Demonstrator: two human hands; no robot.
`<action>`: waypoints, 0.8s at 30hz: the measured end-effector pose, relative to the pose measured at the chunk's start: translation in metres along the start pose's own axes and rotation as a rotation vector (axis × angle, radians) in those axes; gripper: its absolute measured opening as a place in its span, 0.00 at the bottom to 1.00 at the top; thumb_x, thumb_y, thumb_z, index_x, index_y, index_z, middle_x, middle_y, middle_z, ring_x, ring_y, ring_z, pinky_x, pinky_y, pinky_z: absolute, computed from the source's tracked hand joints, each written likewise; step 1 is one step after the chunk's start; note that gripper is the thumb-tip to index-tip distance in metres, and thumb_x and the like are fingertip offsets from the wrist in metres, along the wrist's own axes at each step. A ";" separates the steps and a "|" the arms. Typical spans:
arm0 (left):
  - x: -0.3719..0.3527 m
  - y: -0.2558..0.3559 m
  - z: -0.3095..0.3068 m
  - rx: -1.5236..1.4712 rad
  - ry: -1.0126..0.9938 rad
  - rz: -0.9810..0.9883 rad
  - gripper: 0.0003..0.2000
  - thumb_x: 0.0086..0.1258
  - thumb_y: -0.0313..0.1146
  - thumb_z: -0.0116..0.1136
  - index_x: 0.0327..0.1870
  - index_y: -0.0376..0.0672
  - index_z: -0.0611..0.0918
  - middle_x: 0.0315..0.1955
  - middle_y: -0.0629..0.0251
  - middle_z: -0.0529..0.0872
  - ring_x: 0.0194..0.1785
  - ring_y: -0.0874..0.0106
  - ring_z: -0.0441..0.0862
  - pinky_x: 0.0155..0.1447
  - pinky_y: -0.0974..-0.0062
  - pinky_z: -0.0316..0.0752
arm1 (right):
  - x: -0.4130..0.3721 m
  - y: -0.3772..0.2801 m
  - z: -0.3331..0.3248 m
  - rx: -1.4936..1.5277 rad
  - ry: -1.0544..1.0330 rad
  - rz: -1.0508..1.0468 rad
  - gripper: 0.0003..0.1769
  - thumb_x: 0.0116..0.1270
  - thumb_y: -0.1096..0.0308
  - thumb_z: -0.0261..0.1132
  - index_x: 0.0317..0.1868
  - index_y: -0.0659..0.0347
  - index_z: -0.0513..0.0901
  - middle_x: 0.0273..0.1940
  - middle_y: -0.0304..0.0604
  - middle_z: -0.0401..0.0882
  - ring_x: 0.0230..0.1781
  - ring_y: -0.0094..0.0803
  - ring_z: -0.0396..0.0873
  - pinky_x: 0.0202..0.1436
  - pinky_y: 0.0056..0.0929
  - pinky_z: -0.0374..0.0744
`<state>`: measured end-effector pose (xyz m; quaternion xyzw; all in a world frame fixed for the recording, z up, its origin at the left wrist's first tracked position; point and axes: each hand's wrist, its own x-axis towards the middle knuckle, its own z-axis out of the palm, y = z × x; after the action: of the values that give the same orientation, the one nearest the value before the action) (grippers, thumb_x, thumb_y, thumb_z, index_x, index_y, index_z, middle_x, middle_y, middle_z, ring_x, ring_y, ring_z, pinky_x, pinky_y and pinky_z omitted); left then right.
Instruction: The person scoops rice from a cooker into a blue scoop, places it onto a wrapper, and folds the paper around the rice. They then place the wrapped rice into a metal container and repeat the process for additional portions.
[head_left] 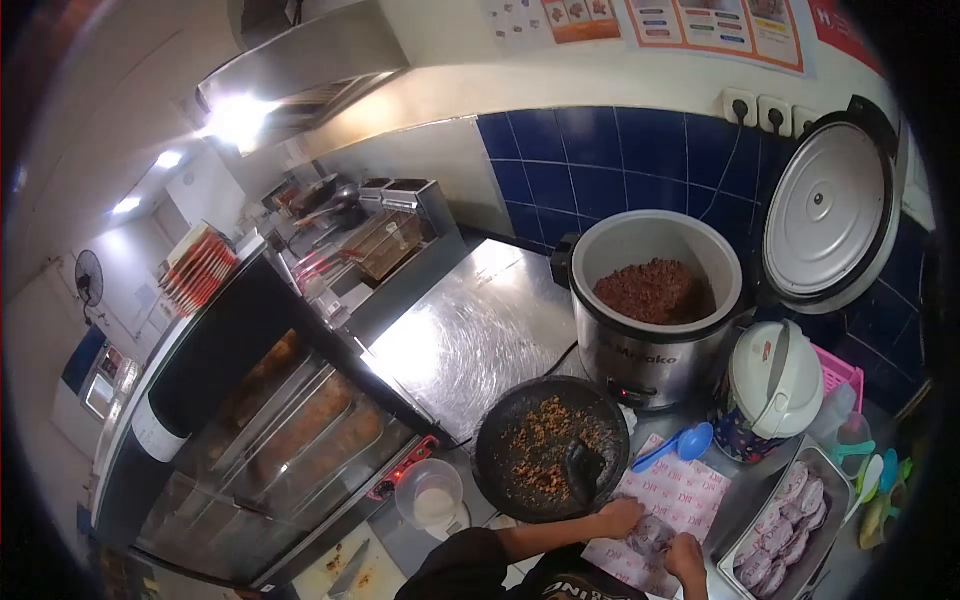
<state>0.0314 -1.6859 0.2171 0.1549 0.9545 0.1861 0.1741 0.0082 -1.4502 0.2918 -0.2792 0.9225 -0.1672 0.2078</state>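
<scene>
Dark sleeve [455, 570]: lower edge, with the left forearm extending from it.
Left grip [621, 518]: fingers curled at one side of the bundle; whether they pinch it cannot be told.
Right grip [686, 557]: fingers curled at the opposite side; pinching likewise not discernible.
Bundle [650, 536]: between the two grips, over the printed paper.
Printed paper [704, 488]: spread on the counter [742, 490].
Blue spoon [694, 442]: at the paper's far edge.
Metal tray [842, 482]: right of the paper, holding wrapped bundles [785, 535].
Black pan [488, 470]: left of the paper, containing brown crumbly food [540, 450] and a dark utensil [584, 472].
Large cooker [640, 345]: beyond the pan, lid [825, 215] raised, reddish-brown contents visible.
</scene>
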 end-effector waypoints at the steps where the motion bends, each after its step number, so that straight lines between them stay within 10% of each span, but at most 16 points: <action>1: 0.005 -0.002 0.006 0.002 0.170 -0.007 0.30 0.56 0.27 0.68 0.61 0.32 0.72 0.61 0.35 0.74 0.51 0.44 0.85 0.53 0.56 0.82 | 0.005 0.000 0.003 -0.004 -0.057 0.084 0.08 0.56 0.73 0.66 0.34 0.66 0.88 0.40 0.60 0.86 0.46 0.57 0.84 0.53 0.48 0.82; 6: -0.008 0.029 -0.044 -0.071 0.027 -0.151 0.37 0.49 0.22 0.72 0.63 0.29 0.68 0.65 0.30 0.66 0.50 0.40 0.85 0.53 0.55 0.83 | 0.010 -0.022 -0.009 0.135 0.025 0.340 0.13 0.54 0.70 0.70 0.39 0.68 0.88 0.43 0.60 0.86 0.48 0.58 0.84 0.54 0.48 0.81; 15: -0.018 0.017 -0.025 -0.253 0.225 0.068 0.28 0.53 0.26 0.71 0.55 0.30 0.73 0.58 0.32 0.74 0.53 0.39 0.81 0.57 0.51 0.78 | 0.008 0.032 0.042 0.201 0.374 -0.082 0.12 0.55 0.74 0.65 0.40 0.67 0.84 0.36 0.57 0.84 0.37 0.54 0.83 0.45 0.43 0.81; 20: -0.037 0.020 -0.047 -0.524 0.034 -0.056 0.30 0.54 0.30 0.73 0.60 0.35 0.76 0.53 0.43 0.82 0.58 0.49 0.79 0.60 0.54 0.76 | -0.005 0.003 -0.015 0.703 0.223 -0.073 0.06 0.59 0.76 0.62 0.37 0.66 0.81 0.28 0.39 0.78 0.28 0.28 0.77 0.34 0.28 0.75; 23: -0.056 0.029 -0.057 -0.852 0.317 0.218 0.28 0.60 0.29 0.69 0.63 0.37 0.76 0.56 0.48 0.84 0.60 0.58 0.81 0.60 0.59 0.77 | -0.017 -0.024 -0.057 0.854 0.214 -0.090 0.08 0.71 0.71 0.59 0.45 0.63 0.82 0.34 0.30 0.76 0.31 0.19 0.71 0.33 0.21 0.69; 24: -0.057 0.030 -0.046 -0.794 0.426 0.285 0.28 0.62 0.31 0.70 0.64 0.37 0.76 0.55 0.52 0.85 0.60 0.60 0.81 0.63 0.62 0.76 | -0.003 0.001 -0.036 1.350 0.102 -0.040 0.11 0.76 0.66 0.59 0.51 0.63 0.81 0.43 0.35 0.79 0.40 0.22 0.76 0.41 0.23 0.75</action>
<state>0.0713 -1.6941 0.2853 0.1643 0.7930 0.5866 -0.0074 -0.0074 -1.4409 0.3229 -0.0971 0.6191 -0.7235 0.2897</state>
